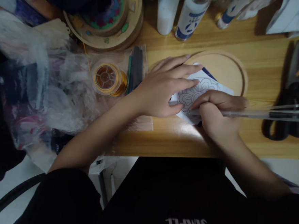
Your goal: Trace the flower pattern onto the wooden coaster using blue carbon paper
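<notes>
A white paper [206, 82] with a printed flower pattern lies partly over a round wooden board [226, 68]. My left hand [166, 87] rests on the paper's left side, fingers spread, holding nothing. My right hand [219, 111] is closed around a clear pen [251, 113], its tip end down at the lower part of the pattern. The pen's shaft sticks out to the right and looks blurred. Fingers of my right hand hide part of the paper's right side. Something dark shows under the paper's lower edge.
Black-handled scissors [291, 101] lie at the right. Golden wire spools [108, 77] and dark sticks [135, 68] sit left of my left hand, beside crumpled plastic bags [61, 92]. Bottles [193, 16] stand at the back near a round wooden piece [132, 29]. The table edge [167, 154] runs before my body.
</notes>
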A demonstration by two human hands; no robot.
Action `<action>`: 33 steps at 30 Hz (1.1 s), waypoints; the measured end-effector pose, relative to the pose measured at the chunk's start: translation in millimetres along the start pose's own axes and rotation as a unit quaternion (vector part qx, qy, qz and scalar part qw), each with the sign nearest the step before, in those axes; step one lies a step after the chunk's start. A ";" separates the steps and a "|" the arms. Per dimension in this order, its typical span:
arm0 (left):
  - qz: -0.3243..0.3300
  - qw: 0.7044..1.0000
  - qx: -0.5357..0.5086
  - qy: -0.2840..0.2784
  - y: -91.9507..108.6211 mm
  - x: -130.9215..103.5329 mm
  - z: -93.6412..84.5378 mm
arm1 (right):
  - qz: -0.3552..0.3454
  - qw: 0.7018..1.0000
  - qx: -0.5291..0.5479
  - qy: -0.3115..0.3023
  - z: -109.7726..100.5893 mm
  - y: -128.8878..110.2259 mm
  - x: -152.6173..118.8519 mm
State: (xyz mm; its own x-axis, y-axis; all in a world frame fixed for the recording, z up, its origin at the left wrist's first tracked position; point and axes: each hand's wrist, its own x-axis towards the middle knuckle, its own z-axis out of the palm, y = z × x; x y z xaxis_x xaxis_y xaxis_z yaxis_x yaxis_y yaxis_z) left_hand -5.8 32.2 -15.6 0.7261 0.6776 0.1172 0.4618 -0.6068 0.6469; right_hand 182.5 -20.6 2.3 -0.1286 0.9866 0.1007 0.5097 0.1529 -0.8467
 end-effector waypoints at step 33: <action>-0.006 1.000 -0.015 -0.001 -0.2 -0.6 0.2 | 0.008 1.000 0.008 0.005 -0.8 -3.2 1.7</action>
State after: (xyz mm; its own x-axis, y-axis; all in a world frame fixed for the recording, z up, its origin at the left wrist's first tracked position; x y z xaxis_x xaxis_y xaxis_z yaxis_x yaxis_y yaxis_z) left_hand -6.2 31.9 -15.9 0.7212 0.6843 0.1077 0.4554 -0.5855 0.6706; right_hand 181.4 -19.4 5.6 -0.1117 0.9895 0.0920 0.4979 0.1358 -0.8566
